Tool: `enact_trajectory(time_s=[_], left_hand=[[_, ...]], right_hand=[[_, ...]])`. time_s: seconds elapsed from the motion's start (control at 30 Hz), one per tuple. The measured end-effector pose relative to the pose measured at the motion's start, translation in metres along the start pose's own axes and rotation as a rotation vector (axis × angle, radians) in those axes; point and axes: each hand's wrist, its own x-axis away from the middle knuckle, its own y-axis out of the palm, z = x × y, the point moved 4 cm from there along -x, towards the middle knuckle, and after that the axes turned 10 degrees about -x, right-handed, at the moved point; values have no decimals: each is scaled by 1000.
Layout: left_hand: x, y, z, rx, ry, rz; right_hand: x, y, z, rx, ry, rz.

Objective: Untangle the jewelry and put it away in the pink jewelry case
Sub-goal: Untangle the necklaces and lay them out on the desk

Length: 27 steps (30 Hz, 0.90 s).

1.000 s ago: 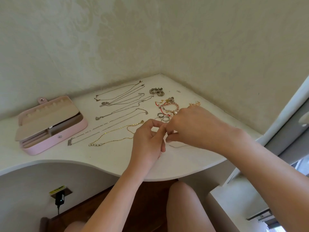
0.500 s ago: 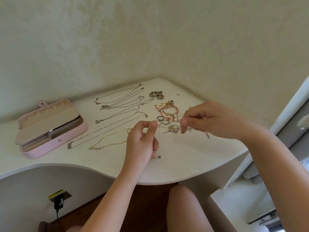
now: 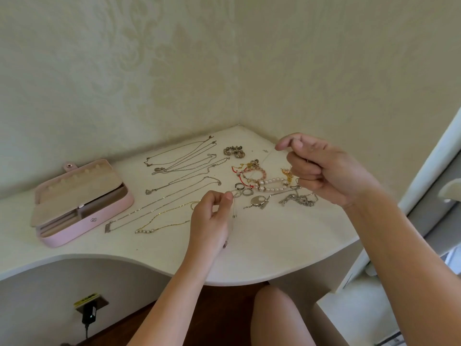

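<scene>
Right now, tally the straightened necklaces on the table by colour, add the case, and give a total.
Silver necklaces: 4
Gold necklace: 1
Pink jewelry case: 1
Total: 6

**Bare hands, bare arms: a person seen through a head-worn camera.**

The left hand [image 3: 212,216] and right hand [image 3: 321,168] are uncovered. So are both forearms, the left forearm [image 3: 162,303] and the right forearm [image 3: 404,248] showing as skin alone from wrist to the frame's edge. The thumbnail [image 3: 228,195] on the left hand looks short and plain. A small dark speck on a finger of the right hand is too small to tell as a ring. Below, a bare knee [image 3: 274,313] and thigh show at the frame's lower edge.
</scene>
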Motion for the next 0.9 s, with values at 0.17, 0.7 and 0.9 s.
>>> enact_trajectory(time_s=[0.17, 0.7, 0.9], left_hand=[[-4, -7, -6, 78, -49, -7], [-21, -46, -35, 1005, -356, -65], [-33, -77, -35, 1065, -267, 28]], right_hand=[[-11, 3, -18, 50, 42, 34], [-20, 3, -45, -248, -10, 194], [-16, -5, -38, -311, 36, 229]])
